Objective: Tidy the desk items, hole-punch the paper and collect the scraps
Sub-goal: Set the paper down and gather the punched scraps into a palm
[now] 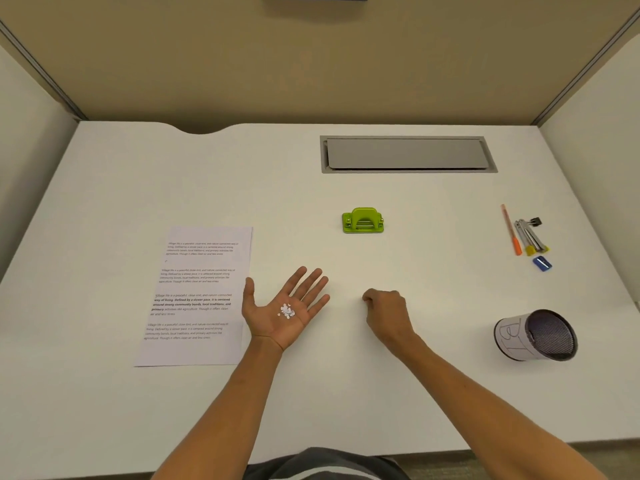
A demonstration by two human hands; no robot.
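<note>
**Scraps lie in the open left palm**

The left hand [285,308] is turned palm up, fingers straight and spread, and a small heap of white paper scraps [287,311] lies in the middle of the palm. The right hand [388,311] rests on the worktop [346,393] just to the right of it, with the fingers curled under; I cannot tell if they pinch anything. The two hands are apart.

The printed paper [195,299] lies flat at the left, its right edge just beside the left thumb. The green hole punch [363,220] stands further back, between the hands and a grey cable hatch [407,154]. At the right edge lie an orange pen [510,232], yellow-tipped markers [531,239], a black binder clip [536,222] and a small blue object [542,264]. Nearer, a mesh pen cup [536,336] with a paper label lies on its side, its mouth turned to the right.
</note>
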